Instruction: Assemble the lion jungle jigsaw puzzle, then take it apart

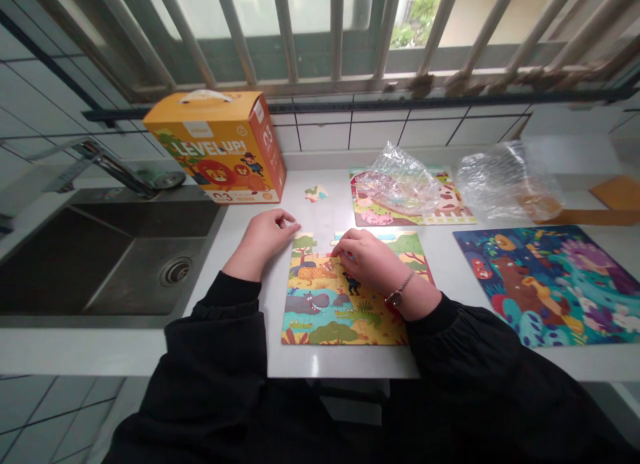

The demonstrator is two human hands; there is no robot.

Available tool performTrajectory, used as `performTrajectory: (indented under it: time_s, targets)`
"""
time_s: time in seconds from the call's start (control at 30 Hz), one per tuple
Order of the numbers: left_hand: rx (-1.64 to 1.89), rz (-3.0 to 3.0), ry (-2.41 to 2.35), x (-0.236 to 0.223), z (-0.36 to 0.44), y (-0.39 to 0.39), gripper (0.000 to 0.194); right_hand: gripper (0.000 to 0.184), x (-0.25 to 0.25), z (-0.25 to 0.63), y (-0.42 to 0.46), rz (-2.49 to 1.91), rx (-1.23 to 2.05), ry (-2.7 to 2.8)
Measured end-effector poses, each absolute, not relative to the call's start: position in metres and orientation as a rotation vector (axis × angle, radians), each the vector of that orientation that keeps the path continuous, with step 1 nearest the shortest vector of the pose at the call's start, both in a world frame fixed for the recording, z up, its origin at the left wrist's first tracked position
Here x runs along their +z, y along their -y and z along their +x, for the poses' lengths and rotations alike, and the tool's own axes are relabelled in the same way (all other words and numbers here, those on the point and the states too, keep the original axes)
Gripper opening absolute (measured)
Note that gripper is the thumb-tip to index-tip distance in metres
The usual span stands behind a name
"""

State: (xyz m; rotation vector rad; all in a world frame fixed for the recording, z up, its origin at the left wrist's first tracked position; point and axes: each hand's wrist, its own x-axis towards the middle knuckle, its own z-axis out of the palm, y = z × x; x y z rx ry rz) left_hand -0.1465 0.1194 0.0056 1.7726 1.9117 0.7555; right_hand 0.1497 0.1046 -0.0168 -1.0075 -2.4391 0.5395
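Our right hand (373,261) has its fingers bent and bunched over the top part of the animal puzzle (320,311), but we cannot tell if they are pinching a piece or just pressing down. Our left hand (263,241) is curled by the top left corner of the puzzle, with its thumb near the bent fingers. We cannot tell if those fingers meet or hold something small.

The puzzle lies flat on the white counter (220,351), right in front of us. We can see a big hippo in blue water, a spotted cat, a green crocodile and some trees. There is a gap in its top edge, between our two hands. A loose piece (316,195) lies on the counter past that gap, near the orange box (225,157), which stands up and says "LEVEL UP!".

Behind our puzzle, to the right, is a farm puzzle (375,217) with a crinkly clear bag (400,184) on top. Another clear bag (505,177) sits beside it. A dark blue puzzle (535,284) with a brown bear lies to our right. The sink (135,274) is on our left.
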Motion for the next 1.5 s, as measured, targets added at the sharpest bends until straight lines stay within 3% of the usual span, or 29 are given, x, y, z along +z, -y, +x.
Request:
performTrajectory:
  time_s: [0.3, 0.53, 0.63, 0.77, 0.9, 0.97, 1.1, 1.37, 1.43, 1.5]
  targets:
    - [0.681, 2.05, -2.101, 0.0, -0.099, -0.198, 0.046, 0.025, -0.013, 0.148, -0.106, -1.024, 0.536, 2.468]
    - [0.691, 1.943, -1.978, -0.003, -0.107, -0.246, 0.034, 0.024, -0.015, 0.149, -0.109, -1.008, 0.567, 2.42]
    - [0.707, 1.828, -2.009, 0.001, -0.111, -0.25, 0.043, 0.022, -0.016, 0.149, -0.111, -0.984, 0.588, 2.391]
    - [0.912, 1.72, -1.98, 0.01, -0.106, -0.229, 0.043, 0.023, -0.014, 0.151, -0.112, -0.988, 0.619, 2.25]
    - [1.15, 1.426, -1.629, 0.015, -0.092, -0.178, 0.036, 0.022, -0.01, 0.152, -0.114, -1.061, 0.64, 2.053]
    - [1.181, 1.285, -1.443, 0.014, -0.083, -0.148, 0.041, 0.027, -0.01, 0.152, -0.113, -1.111, 0.716, 1.952]
    - [1.134, 1.197, -1.21, 0.011, -0.072, -0.105, 0.052, 0.051, -0.011, 0.149, -0.111, -1.149, 0.894, 1.83]
    - [0.989, 1.297, -1.246, 0.014, -0.084, -0.098, 0.067, 0.059, -0.012, 0.148, -0.109, -1.134, 0.99, 1.909]
    - [0.938, 1.338, -1.268, 0.017, -0.085, -0.096, 0.064, 0.065, -0.011, 0.147, -0.108, -1.14, 0.998, 1.941]
    - [0.897, 1.395, -1.303, 0.019, -0.085, -0.094, 0.048, 0.07, -0.011, 0.147, -0.107, -1.146, 0.991, 1.97]
